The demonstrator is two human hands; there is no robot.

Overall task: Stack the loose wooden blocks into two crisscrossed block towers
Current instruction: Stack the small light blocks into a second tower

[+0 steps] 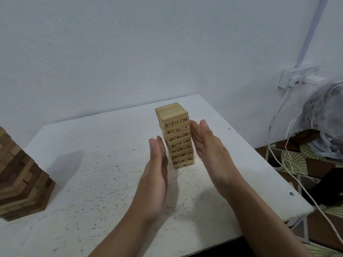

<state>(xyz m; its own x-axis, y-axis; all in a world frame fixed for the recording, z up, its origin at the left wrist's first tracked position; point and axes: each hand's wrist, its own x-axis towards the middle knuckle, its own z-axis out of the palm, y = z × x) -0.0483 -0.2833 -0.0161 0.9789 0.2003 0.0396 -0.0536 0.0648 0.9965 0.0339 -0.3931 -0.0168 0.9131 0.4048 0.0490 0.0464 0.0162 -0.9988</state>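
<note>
We have the light tower of numbered wooden blocks (178,138) standing upright on the white counter (111,164), somewhat right of its middle. Its layers of three are laid crosswise to one another, so that each layer ties the one below. We hold our left hand (156,169) and right hand (209,151) one on each side of it, palms turned inward and facing each other. In each the grip is spread, with the fingers straight and together, curled round nothing and pinching nothing. We judge that flat palms serve here because they can press a whole side at once and nudge stray block ends flush, whereas a pinch would shift a single block. The right fingers lie against or just beside the tower's upper right edge, and the left fingertips stand just beside its left side about midway up. Whether either truly touches the wood we cannot tell. A few layers look slightly out of line, which fits a squaring-up. The second, darker tower (20,182) stands at the counter's left edge, well apart, likely so that a slip at one does not topple the other. We see no loose blocks on the counter, so we judge the stacking close to done. A wall socket (298,76) and a white cable (289,164) lie beyond the counter's right side, away from the work.
</note>
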